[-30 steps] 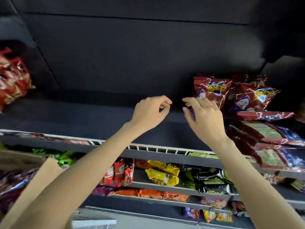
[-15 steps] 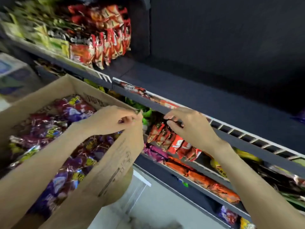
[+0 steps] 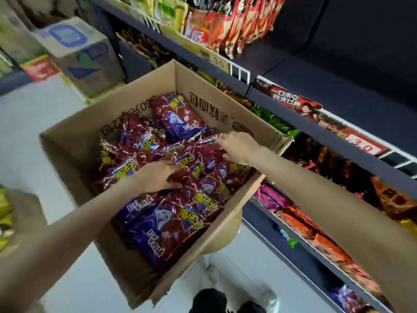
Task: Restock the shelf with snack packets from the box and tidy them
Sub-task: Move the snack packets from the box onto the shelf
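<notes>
Open cardboard box (image 3: 225, 114) beside dark shelf (image 3: 352, 141), above pale floor (image 3: 29, 136); full of red-purple snack packets (image 3: 171, 224). Left hand (image 3: 158, 175) gripping one packet (image 3: 178, 178) mid-pile. Right hand (image 3: 239, 147) pinching packet edge (image 3: 212, 139) near far wall. Stacked cartons (image 3: 79, 53) behind.

The price tag (image 3: 218, 62) clipped to the upper shelf rail beside me reads "3.0", and a red tag (image 3: 362, 147) further along the next rail also shows "3.0". The box (image 3: 209, 107) I'm reaching into has printed characters and the digits "360" upside down on its inner walls. The snack packets (image 3: 180, 213) carry bold yellow Chinese lettering I can't make out clearly
</notes>
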